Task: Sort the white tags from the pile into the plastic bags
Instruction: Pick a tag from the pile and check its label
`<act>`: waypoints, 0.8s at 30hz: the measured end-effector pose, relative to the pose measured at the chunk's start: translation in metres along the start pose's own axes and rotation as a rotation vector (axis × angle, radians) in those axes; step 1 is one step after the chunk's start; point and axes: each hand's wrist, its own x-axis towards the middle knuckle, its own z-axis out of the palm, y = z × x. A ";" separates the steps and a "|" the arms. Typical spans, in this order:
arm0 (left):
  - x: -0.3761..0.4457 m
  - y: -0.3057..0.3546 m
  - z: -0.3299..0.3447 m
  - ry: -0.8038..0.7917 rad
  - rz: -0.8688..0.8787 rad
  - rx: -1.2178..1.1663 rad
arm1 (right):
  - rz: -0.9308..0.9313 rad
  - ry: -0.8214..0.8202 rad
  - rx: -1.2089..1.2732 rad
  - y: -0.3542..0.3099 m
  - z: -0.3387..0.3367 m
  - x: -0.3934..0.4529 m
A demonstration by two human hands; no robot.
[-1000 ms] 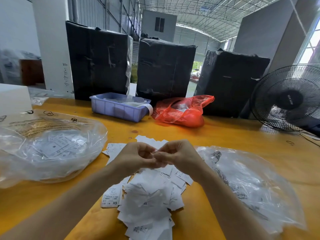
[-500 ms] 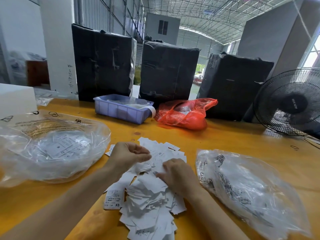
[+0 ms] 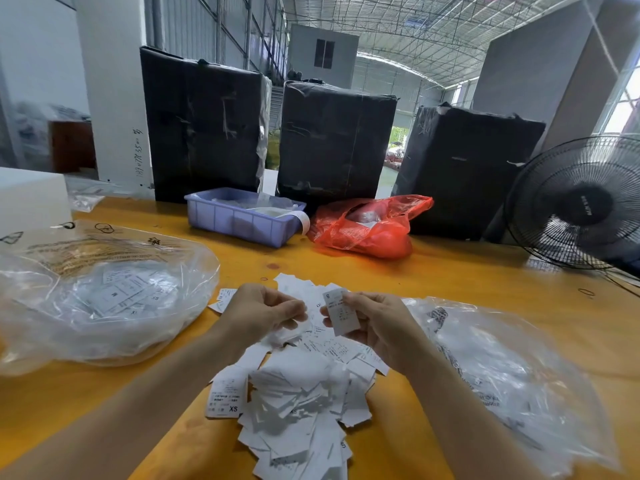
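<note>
Tags (image 3: 298,403), white paper slips printed with small black text, form a loose overlapping pile on the yellow counter (image 3: 450,278), directly in front of the person and between 2 clear plastic bags.

Largest items first: 3 black-wrapped cartons (image 3: 204,126) stand along the far edge of the counter. A black fan (image 3: 578,206) stands at the far right. The left plastic bag (image 3: 104,292) lies left of the pile, is puffed up, and holds white tags; black printed text and symbols run across its top, too small to read. The right plastic bag (image 3: 512,382) lies flatter, right of the pile, with black print that cannot be read. A red plastic bag (image 3: 367,226) and a lilac bin (image 3: 242,220) sit near the cartons.

Both hands hover just above the far part of the pile. The right hand (image 3: 377,327) pinches 1 tag (image 3: 341,315) between thumb and fingers, held upright with its printed face toward the camera. The left hand (image 3: 259,313) has its fingers curled, tips near the thumb, with white paper just below them; whether this grip holds a tag cannot be told. The 2 hands are near each other but apart.

Readable writing: the held tag shows "S" at its top corner. A tag at the left edge of the pile reads "XS" (image 3: 233,408). Another near the bottom of the pile shows "S". Tags inside the left plastic bag show "XS". The rest of the print is too fine to read.
</note>
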 end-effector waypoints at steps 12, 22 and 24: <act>-0.004 0.006 0.004 -0.080 -0.004 -0.042 | -0.379 0.153 -0.572 -0.017 0.012 -0.005; -0.006 0.008 0.004 -0.072 -0.014 -0.068 | -0.455 0.132 -0.669 -0.019 0.008 -0.003; -0.006 0.008 0.004 -0.069 -0.025 -0.089 | -0.463 0.119 -0.659 -0.020 0.008 -0.003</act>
